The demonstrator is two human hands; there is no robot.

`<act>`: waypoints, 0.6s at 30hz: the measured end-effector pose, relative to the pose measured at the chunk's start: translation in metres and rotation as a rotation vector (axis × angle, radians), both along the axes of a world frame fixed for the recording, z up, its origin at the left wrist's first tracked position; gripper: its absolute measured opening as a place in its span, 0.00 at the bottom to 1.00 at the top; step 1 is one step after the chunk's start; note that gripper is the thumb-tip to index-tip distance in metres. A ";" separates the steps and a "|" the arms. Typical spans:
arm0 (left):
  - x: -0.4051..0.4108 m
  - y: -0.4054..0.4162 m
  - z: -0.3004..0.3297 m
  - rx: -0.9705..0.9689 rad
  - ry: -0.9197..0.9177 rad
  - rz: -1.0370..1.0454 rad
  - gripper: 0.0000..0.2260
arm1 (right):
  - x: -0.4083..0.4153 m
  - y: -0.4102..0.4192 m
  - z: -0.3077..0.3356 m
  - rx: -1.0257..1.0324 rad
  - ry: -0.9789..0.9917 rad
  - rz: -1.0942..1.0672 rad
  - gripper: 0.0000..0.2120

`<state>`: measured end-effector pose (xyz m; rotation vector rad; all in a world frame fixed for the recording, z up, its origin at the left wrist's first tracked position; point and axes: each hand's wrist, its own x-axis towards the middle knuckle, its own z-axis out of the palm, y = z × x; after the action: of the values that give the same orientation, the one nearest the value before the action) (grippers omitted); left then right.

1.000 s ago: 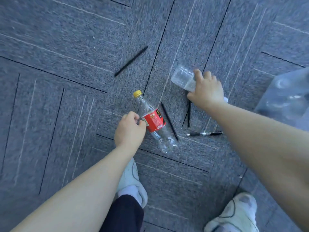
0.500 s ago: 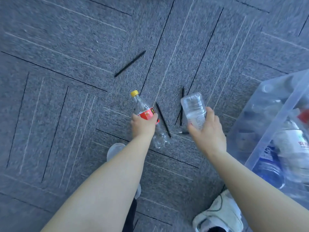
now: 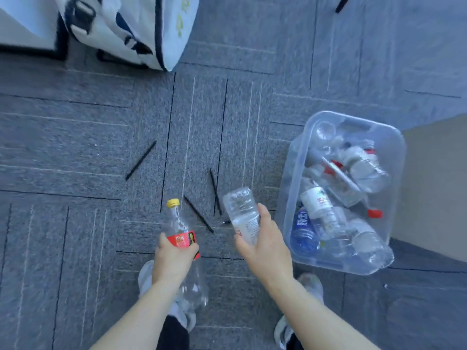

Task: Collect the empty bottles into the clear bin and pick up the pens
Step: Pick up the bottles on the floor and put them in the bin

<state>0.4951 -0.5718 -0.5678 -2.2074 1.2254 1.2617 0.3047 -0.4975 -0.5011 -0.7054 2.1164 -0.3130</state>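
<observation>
1. Two bottles are being held above the grey carpet (image 3: 75, 147), one in each hand.
2. The left hand (image 3: 173, 261) is gripping the red-labelled bottle (image 3: 180, 238) around its middle, fingers curled over the label; its yellow cap is pointing to the far side and its clear base is hanging near, over the left shoe (image 3: 149, 276).
3. The right hand (image 3: 265, 248) is clasping the clear bottle (image 3: 242, 213) by its labelled half, thumb on the right side, with the bottle's base tilting far and left.
4. The clear bin (image 3: 298, 173) is sitting on the carpet just right of the right hand, holding many empty bottles, several with red caps and one with a blue label.
5. Three black pens are lying on the carpet beyond the hands: one far pen (image 3: 141, 159) to the left, a middle pen (image 3: 198, 213) between the two held bottles, and an upright-lying pen (image 3: 215, 192) just left of the clear bottle.
6. A fourth pen's tip (image 3: 226, 222) is peeking out beside the clear bottle.
7. A white bag (image 3: 131, 29) is standing at the far left, and a cardboard box (image 3: 434, 188) is touching the bin's right side.
</observation>
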 end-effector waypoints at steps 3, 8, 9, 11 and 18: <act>-0.027 0.000 0.056 0.031 0.035 -0.148 0.45 | -0.038 0.020 0.052 -0.020 0.013 -0.166 0.38; -0.120 -0.009 0.120 -0.016 0.131 -0.347 0.47 | -0.132 0.065 0.100 0.072 0.081 -0.476 0.34; -0.142 -0.007 0.125 -0.025 0.155 -0.386 0.47 | -0.154 0.079 0.099 0.121 0.093 -0.541 0.35; -0.178 -0.007 0.133 -0.026 0.203 -0.414 0.46 | -0.187 0.095 0.090 0.234 0.092 -0.591 0.40; -0.269 0.021 0.125 -0.090 0.300 -0.478 0.47 | -0.247 0.109 0.040 0.225 0.064 -0.527 0.43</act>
<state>0.2257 -0.5505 -0.4430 -1.6620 1.8201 1.3758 0.0578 -0.3886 -0.4611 -0.0169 2.3295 -0.3284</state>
